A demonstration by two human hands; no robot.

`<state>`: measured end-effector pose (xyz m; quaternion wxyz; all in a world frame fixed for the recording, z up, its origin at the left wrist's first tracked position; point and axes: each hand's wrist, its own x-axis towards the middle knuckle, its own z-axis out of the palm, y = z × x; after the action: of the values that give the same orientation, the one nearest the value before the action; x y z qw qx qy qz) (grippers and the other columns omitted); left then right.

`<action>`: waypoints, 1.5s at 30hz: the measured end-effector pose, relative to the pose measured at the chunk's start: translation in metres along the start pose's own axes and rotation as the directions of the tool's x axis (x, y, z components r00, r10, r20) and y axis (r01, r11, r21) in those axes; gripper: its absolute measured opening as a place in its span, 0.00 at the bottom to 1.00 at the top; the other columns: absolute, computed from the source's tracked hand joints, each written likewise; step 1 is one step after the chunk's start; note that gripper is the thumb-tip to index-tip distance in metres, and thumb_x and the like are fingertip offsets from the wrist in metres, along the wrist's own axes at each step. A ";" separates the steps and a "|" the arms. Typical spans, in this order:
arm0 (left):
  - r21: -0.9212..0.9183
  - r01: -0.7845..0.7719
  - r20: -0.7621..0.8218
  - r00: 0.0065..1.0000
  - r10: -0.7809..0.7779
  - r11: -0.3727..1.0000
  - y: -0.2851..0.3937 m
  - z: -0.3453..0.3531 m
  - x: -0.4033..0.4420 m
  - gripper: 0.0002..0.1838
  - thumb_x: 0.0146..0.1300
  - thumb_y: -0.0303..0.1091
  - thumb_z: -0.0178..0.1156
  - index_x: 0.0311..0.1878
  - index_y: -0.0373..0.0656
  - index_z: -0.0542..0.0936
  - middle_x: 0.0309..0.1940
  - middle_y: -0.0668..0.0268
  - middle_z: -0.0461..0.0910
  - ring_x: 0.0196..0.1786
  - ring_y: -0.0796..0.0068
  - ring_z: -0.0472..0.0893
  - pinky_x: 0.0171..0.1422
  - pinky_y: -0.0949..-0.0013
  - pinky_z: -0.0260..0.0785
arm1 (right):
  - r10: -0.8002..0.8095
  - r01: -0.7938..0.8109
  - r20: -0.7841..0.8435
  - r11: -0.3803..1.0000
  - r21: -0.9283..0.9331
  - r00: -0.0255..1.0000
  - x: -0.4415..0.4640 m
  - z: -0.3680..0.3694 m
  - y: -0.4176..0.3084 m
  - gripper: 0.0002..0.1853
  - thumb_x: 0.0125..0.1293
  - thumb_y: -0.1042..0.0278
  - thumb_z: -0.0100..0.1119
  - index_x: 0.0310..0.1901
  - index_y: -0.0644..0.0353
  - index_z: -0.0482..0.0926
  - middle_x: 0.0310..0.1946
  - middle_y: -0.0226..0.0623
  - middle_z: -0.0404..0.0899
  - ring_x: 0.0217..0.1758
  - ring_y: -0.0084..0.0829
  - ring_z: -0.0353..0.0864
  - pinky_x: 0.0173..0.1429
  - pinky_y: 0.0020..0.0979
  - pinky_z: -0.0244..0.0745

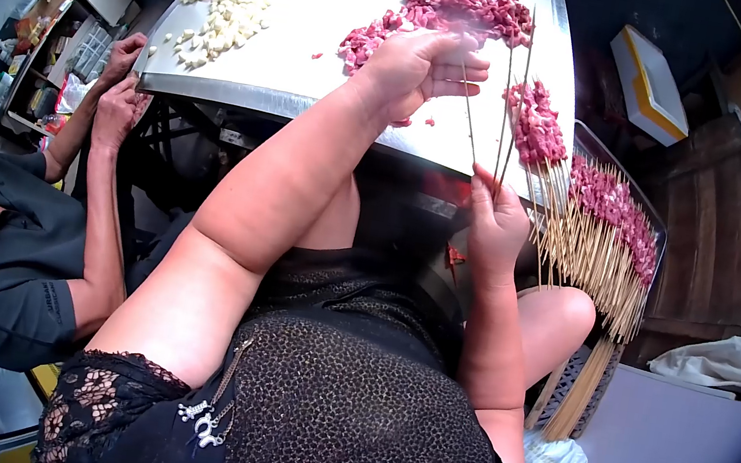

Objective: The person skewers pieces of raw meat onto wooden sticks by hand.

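My left hand [409, 70] reaches over the front edge of the white table [323, 38], fingers stretched out beside the raw meat pieces [462, 1]. No item shows clearly in it, and its fingertips are slightly blurred. Several thin skewers [508, 108] rise from my right hand [496, 222], whose fingers are closed round their lower ends. One skewer leans toward my left fingertips. Just right of these skewers, meat-loaded skewers [537, 127] lie at the table's right edge. Many more loaded skewers [616, 220] fill a tray beside the table.
Peeled garlic cloves [224, 23] are spread on the table's left part. Another person [23, 247] sits at the left, hands by the table corner. A white and yellow box [651, 87] is at the upper right. Bare sticks [585, 388] stand below the tray.
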<state>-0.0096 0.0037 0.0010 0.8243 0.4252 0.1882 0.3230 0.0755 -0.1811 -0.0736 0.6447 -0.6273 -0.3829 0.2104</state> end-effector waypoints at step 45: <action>0.628 -0.222 -0.130 0.915 0.383 0.745 0.028 -0.043 0.025 0.11 0.65 0.32 0.54 0.45 0.34 0.78 0.33 0.62 0.82 0.33 0.77 0.81 0.40 0.77 0.73 | 0.189 -0.208 0.091 0.935 0.288 0.978 0.007 -0.007 -0.002 0.11 0.65 0.75 0.54 0.47 0.68 0.78 0.26 0.24 0.74 0.27 0.12 0.68 0.32 0.14 0.63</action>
<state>-0.0271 0.0581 -0.0017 0.5515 0.6450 0.3113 0.4278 0.0848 -0.1807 -0.0699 0.6944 -0.5525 -0.3016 0.3486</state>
